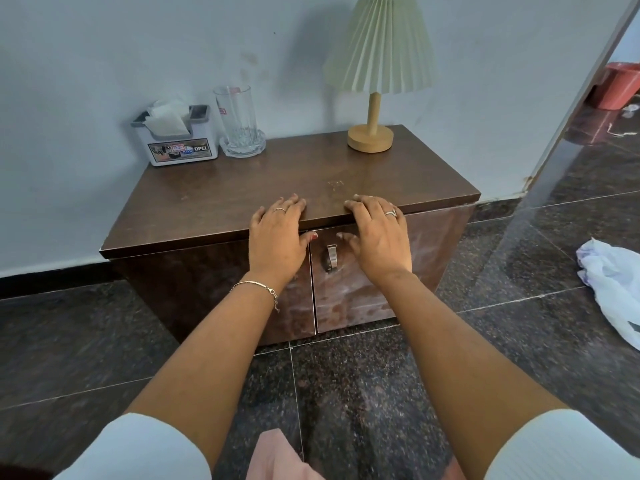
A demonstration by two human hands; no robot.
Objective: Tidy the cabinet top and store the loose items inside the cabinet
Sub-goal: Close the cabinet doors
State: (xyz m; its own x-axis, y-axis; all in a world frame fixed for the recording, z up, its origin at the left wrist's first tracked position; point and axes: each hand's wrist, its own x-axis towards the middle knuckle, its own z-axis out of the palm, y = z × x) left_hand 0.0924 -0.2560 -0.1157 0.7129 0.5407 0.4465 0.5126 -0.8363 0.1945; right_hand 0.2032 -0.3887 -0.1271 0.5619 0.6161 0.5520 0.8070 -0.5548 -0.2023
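From my remote seat, I see the cabinet (214,202) standing against the wall (104,64), with both of its doors closed. A metal handle (331,258) sits on the right door (363,303), close to the seam with the left door (194,285).

The left hand (277,237) and right hand (377,233) lie side by side at the middle of the cabinet's front edge. On both, the fingers are straight and spread flat on the top, gripping nothing. The thumbs hang below the edge, in front of the doors. The handle shows between the two hands.

At the cabinet's back left corner stands a white tissue box (180,147) with tissues poking out. Just beside it, an empty tall glass (235,112) stands upright in a clear glass dish (242,148). At the back right of the top stands a lamp (372,133) with a wooden base and a pleated shade.

On the dark stone floor (104,341) to the right of the cabinet, well apart from it, lies a crumpled white bag (613,282). Further back on that side, a red bucket (620,84) shows through a doorway.
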